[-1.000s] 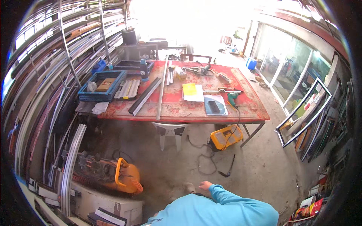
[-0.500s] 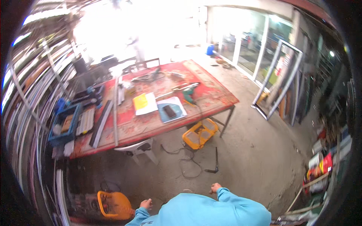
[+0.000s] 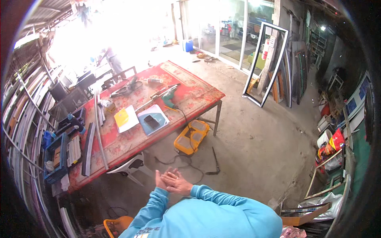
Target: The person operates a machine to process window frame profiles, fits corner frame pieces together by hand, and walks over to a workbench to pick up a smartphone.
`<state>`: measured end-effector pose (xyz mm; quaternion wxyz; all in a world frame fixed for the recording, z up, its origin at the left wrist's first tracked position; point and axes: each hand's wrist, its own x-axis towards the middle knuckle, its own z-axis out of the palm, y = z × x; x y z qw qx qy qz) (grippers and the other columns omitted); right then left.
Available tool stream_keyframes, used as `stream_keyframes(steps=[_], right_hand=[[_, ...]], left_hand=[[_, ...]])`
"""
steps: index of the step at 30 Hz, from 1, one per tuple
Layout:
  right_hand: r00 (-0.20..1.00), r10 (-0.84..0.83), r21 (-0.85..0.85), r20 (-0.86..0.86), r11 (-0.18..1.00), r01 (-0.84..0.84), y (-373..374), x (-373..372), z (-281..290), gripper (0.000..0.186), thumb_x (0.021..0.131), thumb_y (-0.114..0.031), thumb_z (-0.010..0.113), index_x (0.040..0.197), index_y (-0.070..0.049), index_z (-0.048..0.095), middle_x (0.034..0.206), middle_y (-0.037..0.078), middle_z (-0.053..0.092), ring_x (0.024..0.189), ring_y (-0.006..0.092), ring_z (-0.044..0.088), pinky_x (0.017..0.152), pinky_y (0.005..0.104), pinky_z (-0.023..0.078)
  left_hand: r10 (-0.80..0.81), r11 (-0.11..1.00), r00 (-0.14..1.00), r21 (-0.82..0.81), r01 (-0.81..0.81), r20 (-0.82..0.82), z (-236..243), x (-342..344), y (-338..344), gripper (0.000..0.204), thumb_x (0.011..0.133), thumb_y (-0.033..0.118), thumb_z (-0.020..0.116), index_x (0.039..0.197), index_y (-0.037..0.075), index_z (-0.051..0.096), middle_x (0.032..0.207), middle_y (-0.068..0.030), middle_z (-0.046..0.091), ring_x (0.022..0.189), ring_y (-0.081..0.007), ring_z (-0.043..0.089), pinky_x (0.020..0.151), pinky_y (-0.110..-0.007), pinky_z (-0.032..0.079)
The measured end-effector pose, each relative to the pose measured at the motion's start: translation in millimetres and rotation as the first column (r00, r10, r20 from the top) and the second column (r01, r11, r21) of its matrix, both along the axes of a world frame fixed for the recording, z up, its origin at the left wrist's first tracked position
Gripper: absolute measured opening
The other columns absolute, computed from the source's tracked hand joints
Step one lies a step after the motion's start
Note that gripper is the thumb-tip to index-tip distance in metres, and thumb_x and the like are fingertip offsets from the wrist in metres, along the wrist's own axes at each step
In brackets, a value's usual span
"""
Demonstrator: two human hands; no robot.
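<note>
My left hand (image 3: pixel 159 180) and my right hand (image 3: pixel 179 185) meet in front of my chest, palms together. Their fingers are stretched out, and the right hand's fingers lie across the left one. I see no object in either hand. Both are short of the near edge of a red worn table (image 3: pixel 131 144). On it lie a dark phone (image 3: pixel 151 121) on a blue-and-white booklet (image 3: pixel 159 114), a yellow-and-white booklet (image 3: pixel 131 123) and a green power drill (image 3: pixel 168 96).
Below the table are a yellow case (image 3: pixel 192 137), a white plastic chair (image 3: pixel 133 166) and cords on the floor. A blue crate (image 3: pixel 56 158) sits at the table's left end. A tall white-edged frame (image 3: pixel 260 65) leans at the right, with racks of long metal profiles at far left.
My hands, apart and low before, have come up and together in front of me. The view has turned to the right, so the table sits farther left.
</note>
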<state>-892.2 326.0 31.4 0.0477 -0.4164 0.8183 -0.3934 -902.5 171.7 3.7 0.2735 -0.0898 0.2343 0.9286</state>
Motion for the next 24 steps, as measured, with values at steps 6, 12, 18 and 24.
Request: stream_keyframes(steps=[6, 12, 18, 24], right_hand=[[0.677, -0.198, -0.052, 0.709, 0.942, 0.331, 33, -45, -89, 0.069, 0.087, -0.06, 0.026, 0.14, -0.017, 0.017, 0.145, 0.006, 0.019, 0.131, 0.0281, 0.021, 0.103, 0.0547, 0.01], [0.1, 0.191, -0.21, 0.977, 0.743, 0.636, 4, -26, -24, 0.076, 0.086, -0.062, 0.028, 0.14, -0.01, 0.014, 0.145, 0.007, 0.016, 0.131, 0.0254, 0.02, 0.104, 0.0499, 0.018], [0.579, 0.299, -0.52, 0.759, 0.813, 0.262, -20, -13, 44, 0.063, 0.091, -0.051, 0.031, 0.141, -0.017, 0.014, 0.142, 0.003, 0.026, 0.127, 0.022, 0.028, 0.102, 0.0355, 0.024], [0.985, 0.023, 0.047, 0.17, 0.998, -0.031, -12, 0, 40, 0.053, 0.092, -0.034, 0.037, 0.138, -0.014, 0.022, 0.142, 0.006, 0.026, 0.119, 0.0248, 0.043, 0.096, 0.0337, 0.036]], left_hand=[[0.17, 0.976, 0.982, 0.154, -0.157, -0.082, 137, 8, 8, 0.075, 0.08, 0.068, 0.03, 0.123, 0.008, 0.043, 0.124, -0.0196, 0.045, 0.114, -0.039, 0.041, 0.097, -0.051, 0.032], [-0.145, 0.652, 0.859, -0.701, -0.29, -0.49, 106, 8, -16, 0.07, 0.088, 0.059, 0.023, 0.133, 0.007, 0.032, 0.138, -0.0135, 0.031, 0.129, -0.0289, 0.026, 0.106, -0.038, 0.019], [-0.079, 0.6, 0.979, -0.793, -0.103, -0.187, -29, 18, -1, 0.087, 0.08, 0.071, 0.016, 0.139, 0.007, 0.02, 0.143, -0.0099, 0.02, 0.133, -0.0249, 0.016, 0.107, -0.041, 0.012], [-0.095, 0.977, 0.992, -0.197, 0.077, -0.084, 52, 38, 0, 0.106, 0.069, 0.081, 0.013, 0.137, 0.0, 0.018, 0.141, -0.0111, 0.024, 0.131, -0.0254, 0.02, 0.105, -0.036, 0.023]])
